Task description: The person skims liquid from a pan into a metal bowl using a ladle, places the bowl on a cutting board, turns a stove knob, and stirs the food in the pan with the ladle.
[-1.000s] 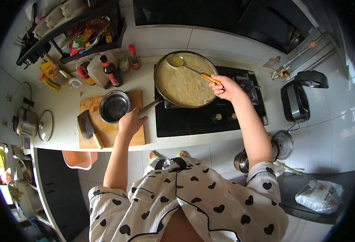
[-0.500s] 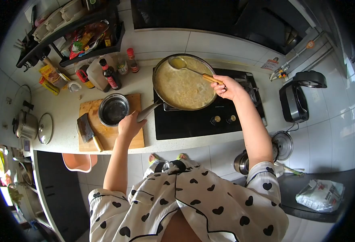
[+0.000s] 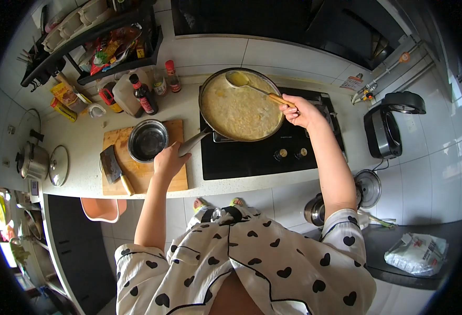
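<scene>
A wide frying pan [image 3: 205,116] full of pale yellow, cloudy soup stands on the black gas stove. My left hand [image 3: 169,161] is closed around the end of its long handle [image 3: 195,142], just beside a dark metal bowl [image 3: 148,140]. In my right hand [image 3: 300,111] is the wooden handle of a metal ladle [image 3: 239,79]. Its bowl lies at the pan's far side, at the soup surface, and holds yellowish liquid. Under the metal bowl is a wooden cutting board [image 3: 162,178], where a cleaver [image 3: 113,165] also lies.
A dark sauce bottle [image 3: 144,95], a red-capped jar [image 3: 172,77] and other condiments line the wall. Left on the counter are a lidded pot [image 3: 32,161] and a glass lid [image 3: 59,166]. A black appliance with a raised lid [image 3: 385,131] stands right of the stove [image 3: 252,163].
The ladle and my right hand have shifted slightly to the right, and the ladle's bowl has moved a little. My left hand stays on the pan handle.
</scene>
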Available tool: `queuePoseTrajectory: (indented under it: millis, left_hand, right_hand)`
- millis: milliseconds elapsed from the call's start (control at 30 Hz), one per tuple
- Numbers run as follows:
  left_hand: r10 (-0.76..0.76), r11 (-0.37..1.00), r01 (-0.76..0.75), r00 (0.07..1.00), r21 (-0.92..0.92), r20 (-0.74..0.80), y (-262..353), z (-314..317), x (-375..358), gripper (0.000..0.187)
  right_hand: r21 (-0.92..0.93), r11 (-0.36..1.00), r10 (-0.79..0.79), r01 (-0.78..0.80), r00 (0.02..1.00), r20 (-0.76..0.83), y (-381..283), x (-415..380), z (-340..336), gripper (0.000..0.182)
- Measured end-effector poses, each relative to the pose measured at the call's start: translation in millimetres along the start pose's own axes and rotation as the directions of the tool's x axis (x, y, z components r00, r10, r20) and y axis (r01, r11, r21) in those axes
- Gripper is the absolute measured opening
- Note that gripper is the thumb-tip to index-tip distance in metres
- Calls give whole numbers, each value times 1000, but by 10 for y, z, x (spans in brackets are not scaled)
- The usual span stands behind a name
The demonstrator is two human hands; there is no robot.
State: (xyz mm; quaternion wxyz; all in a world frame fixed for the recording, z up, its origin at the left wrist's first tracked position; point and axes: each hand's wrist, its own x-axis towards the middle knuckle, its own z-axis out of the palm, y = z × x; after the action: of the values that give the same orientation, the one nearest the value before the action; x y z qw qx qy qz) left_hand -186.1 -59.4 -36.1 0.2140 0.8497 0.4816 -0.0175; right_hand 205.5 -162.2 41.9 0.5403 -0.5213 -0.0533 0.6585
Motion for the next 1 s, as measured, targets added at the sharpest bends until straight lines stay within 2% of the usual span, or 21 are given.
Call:
queuePoseTrajectory:
  millis: [467, 733, 833, 1000]
  left_hand:
    - [-20, 1000, 20, 1000, 8, 12, 20, -15, 0, 51]
    - [-31, 999, 31, 999, 11, 17, 39, -30, -3, 50]
    - [-33, 999, 33, 999, 22, 15, 48, -35, -2, 50]
    - [-22, 1000, 23, 1000, 6, -17, 47, -22, -11, 48]
  right_hand:
    - [-135, 987, -93, 83, 993, -67, 101, -182, -87, 23]
    - [-83, 984, -166, 155, 977, -137, 475, -598, -66, 21]
    - [82, 987, -135, 141, 988, -69, 661, -744, -118, 15]
    - [109, 982, -142, 156, 982, -127, 922, -980, -102, 15]
